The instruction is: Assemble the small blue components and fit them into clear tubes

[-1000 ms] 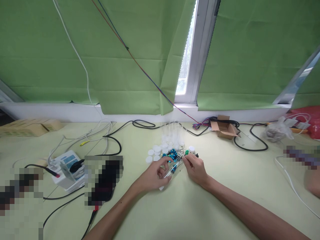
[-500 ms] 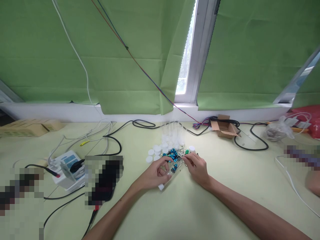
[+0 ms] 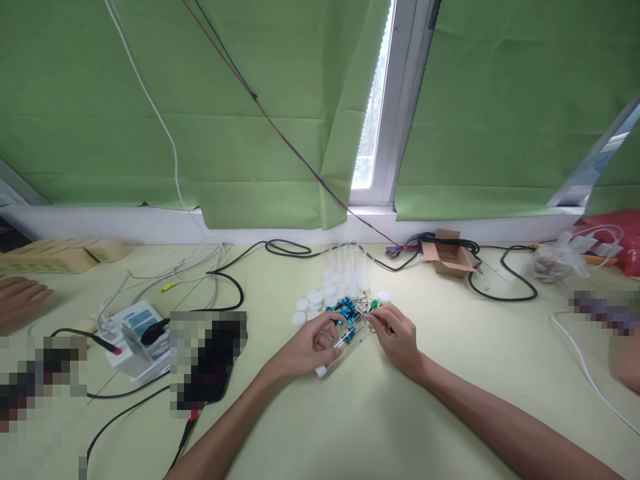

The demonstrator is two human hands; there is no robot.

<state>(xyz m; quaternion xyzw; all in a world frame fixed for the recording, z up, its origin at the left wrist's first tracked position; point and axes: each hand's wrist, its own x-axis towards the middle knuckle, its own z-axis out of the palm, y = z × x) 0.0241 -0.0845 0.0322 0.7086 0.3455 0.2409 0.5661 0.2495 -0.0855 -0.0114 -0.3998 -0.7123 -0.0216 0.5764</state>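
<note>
My left hand (image 3: 317, 343) is closed around a clear plastic tube (image 3: 335, 361), which slants with its white end (image 3: 321, 371) toward me. Inside the tube, or right against it, is a small blue part (image 3: 350, 334). At the tube's far end, the fingertips of my right hand (image 3: 397, 337) are pinched together; whatever they hold is too small to make out. Just beyond both hands lies a heap of blue metallic pieces (image 3: 346, 307) mixed with silver, screw-like pieces (image 3: 363, 305). A small green piece (image 3: 374, 304) sits by my right fingers.
White round caps (image 3: 302, 305) and several clear tubes (image 3: 345, 260) are behind the heap. An open cardboard box (image 3: 453, 260) stands at the back. Left are a white power adapter (image 3: 135, 340), cables and a phone (image 3: 215, 367). Another person's hand (image 3: 23, 300) rests far left.
The tube's white end has shifted slightly up and left, and my right hand has moved a little. Another person's hand has come into view at the left edge.
</note>
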